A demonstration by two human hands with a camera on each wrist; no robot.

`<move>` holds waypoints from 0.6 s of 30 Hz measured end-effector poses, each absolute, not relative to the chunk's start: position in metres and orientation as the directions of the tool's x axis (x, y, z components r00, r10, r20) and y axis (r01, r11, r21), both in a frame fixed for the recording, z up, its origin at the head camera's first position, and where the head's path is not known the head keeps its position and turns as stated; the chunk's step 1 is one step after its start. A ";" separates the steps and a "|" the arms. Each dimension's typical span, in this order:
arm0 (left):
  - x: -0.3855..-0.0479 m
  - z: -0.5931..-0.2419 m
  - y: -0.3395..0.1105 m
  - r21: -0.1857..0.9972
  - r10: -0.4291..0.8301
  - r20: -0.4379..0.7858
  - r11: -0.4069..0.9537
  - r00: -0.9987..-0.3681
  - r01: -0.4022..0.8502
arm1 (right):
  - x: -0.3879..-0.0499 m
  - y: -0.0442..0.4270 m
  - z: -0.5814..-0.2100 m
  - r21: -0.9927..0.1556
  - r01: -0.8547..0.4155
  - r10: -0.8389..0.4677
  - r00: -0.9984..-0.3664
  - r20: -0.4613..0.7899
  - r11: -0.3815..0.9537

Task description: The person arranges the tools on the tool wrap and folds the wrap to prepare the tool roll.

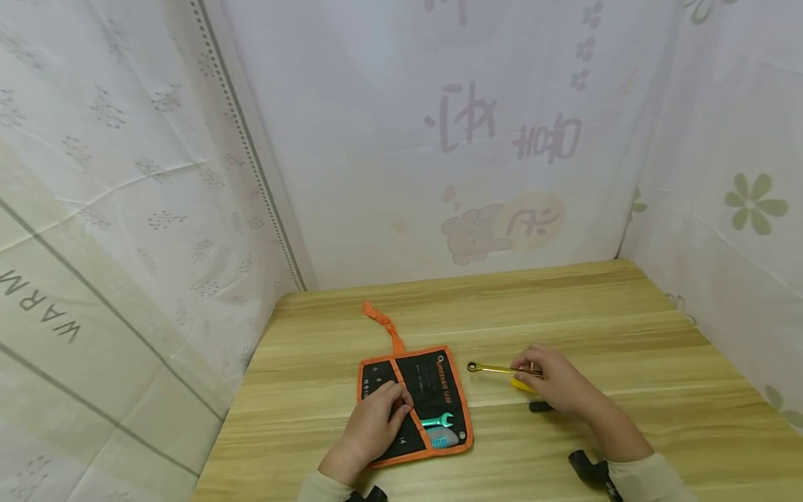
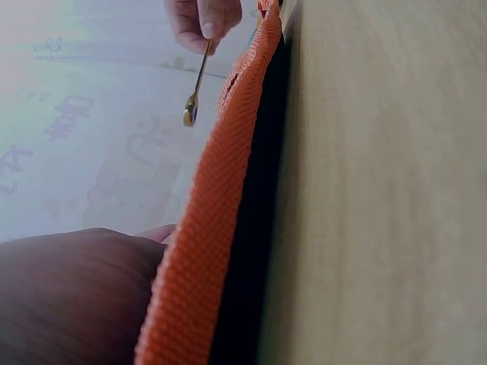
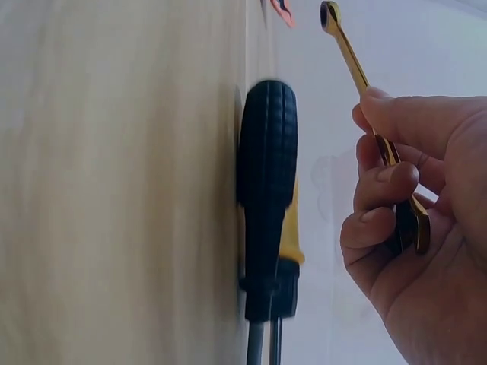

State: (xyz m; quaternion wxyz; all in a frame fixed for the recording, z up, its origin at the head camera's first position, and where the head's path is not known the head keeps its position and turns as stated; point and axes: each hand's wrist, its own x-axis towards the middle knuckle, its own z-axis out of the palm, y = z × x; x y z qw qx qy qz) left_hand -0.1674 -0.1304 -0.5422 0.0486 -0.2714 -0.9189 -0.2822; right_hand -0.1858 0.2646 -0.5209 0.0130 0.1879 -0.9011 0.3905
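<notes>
Right grip (image 1: pixel 548 376) holds the gold wrench (image 1: pixel 493 369), ring end toward nine o'clock, probably rigid, slippery, best pinched mid-shank; left grip (image 1: pixel 378 420) state indeterminate.

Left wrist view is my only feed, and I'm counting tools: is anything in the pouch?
Observer: Yes, a green wrench pokes its open end past the orange trim on the pouch.
Operator: Anything on the table by the right hand?
Observer: A black-handled tool lies beside a yellow-handled one.
Operator: Can you see the held end of the gold wrench?
Observer: Yes, in the right wrist view it shows between curled fingers and palm.
</notes>
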 end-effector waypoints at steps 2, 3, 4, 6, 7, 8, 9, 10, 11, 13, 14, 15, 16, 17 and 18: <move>-0.168 -0.543 -0.131 0.491 0.473 0.242 0.693 -0.847 0.528 | -0.186 0.261 -0.521 -0.702 -0.345 -0.330 -0.930 0.164 0.623; -0.168 -0.543 -0.131 0.491 0.474 0.243 0.692 -0.846 0.529 | -0.186 0.260 -0.520 -0.701 -0.345 -0.332 -0.929 0.163 0.624; -0.168 -0.543 -0.131 0.490 0.475 0.245 0.691 -0.845 0.531 | -0.186 0.258 -0.520 -0.699 -0.348 -0.334 -0.928 0.164 0.624; -0.168 -0.543 -0.131 0.488 0.476 0.246 0.692 -0.844 0.532 | -0.187 0.256 -0.520 -0.694 -0.357 -0.338 -0.925 0.171 0.625; -0.168 -0.543 -0.131 0.487 0.476 0.247 0.692 -0.844 0.532 | -0.187 0.255 -0.520 -0.690 -0.362 -0.341 -0.924 0.176 0.626; -0.168 -0.543 -0.131 0.487 0.474 0.247 0.693 -0.845 0.531 | -0.187 0.253 -0.520 -0.685 -0.366 -0.344 -0.922 0.177 0.630; -0.169 -0.542 -0.131 0.487 0.472 0.247 0.694 -0.846 0.530 | -0.186 0.252 -0.520 -0.679 -0.371 -0.346 -0.921 0.180 0.633; -0.168 -0.542 -0.131 0.488 0.471 0.244 0.696 -0.848 0.527 | -0.186 0.251 -0.520 -0.675 -0.377 -0.349 -0.919 0.185 0.635; -0.168 -0.542 -0.130 0.489 0.469 0.241 0.697 -0.850 0.524 | -0.186 0.249 -0.519 -0.672 -0.381 -0.352 -0.917 0.187 0.635; -0.168 -0.542 -0.130 0.491 0.467 0.236 0.699 -0.852 0.519 | -0.186 0.246 -0.519 -0.672 -0.386 -0.358 -0.914 0.188 0.633; -0.168 -0.541 -0.131 0.492 0.467 0.234 0.700 -0.853 0.518 | -0.186 0.245 -0.519 -0.672 -0.385 -0.362 -0.914 0.183 0.633; -0.167 -0.541 -0.131 0.492 0.467 0.232 0.701 -0.853 0.517 | -0.186 0.243 -0.518 -0.673 -0.384 -0.365 -0.914 0.179 0.632; -0.167 -0.541 -0.131 0.492 0.467 0.232 0.700 -0.853 0.517 | -0.186 0.242 -0.518 -0.675 -0.385 -0.370 -0.912 0.175 0.629; -0.167 -0.541 -0.131 0.493 0.466 0.232 0.700 -0.854 0.516 | -0.186 0.240 -0.518 -0.677 -0.384 -0.374 -0.912 0.170 0.628; -0.167 -0.541 -0.131 0.494 0.466 0.234 0.699 -0.853 0.517 | -0.186 0.239 -0.518 -0.677 -0.384 -0.378 -0.911 0.166 0.628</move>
